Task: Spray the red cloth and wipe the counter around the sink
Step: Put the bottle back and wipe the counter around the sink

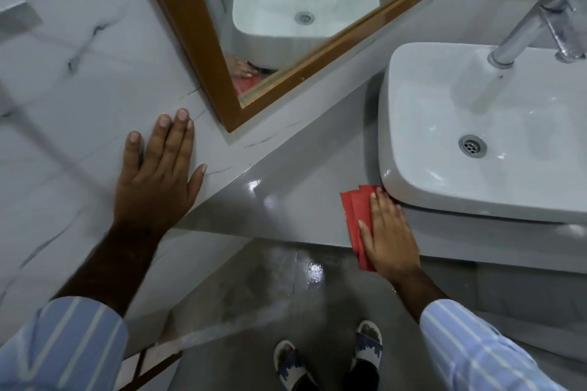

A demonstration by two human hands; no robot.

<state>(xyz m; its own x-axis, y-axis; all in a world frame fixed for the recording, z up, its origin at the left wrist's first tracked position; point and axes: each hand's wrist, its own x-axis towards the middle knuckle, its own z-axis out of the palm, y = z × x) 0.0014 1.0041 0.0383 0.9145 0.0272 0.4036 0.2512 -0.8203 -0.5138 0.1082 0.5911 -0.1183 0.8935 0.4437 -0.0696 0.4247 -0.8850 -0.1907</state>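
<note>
Striped sleeves (60, 349), nearest the camera, are framing the view from the lower corners, with two sandalled feet (330, 359) standing on the grey floor (254, 295) between them. Beyond, the marbled wall (63, 73) is filling the left, and the wood-framed mirror (187, 41) is hanging on it above the counter's back edge. The grey counter (286, 178) is running along the wall to its left end, its surface glistening near the front edge. The white basin (476, 136) is sitting on the counter toward the right, with the chrome tap (533, 22) rising at its rear. The left hand (158, 174) is lying flat, fingers spread and empty, bracing on the wall where the counter's left end meets it. The right hand (389, 232) is pressing flat, fingers together, on the folded red cloth (355, 216), which is lying at the counter's front edge, touching the basin's near left corner. No spray bottle is showing. Judging by this, wiping is under way, with spraying likely done. The next move is probably calling for sliding the cloth along the basin's left side toward the back edge, keeping the palm pressing down.
</note>
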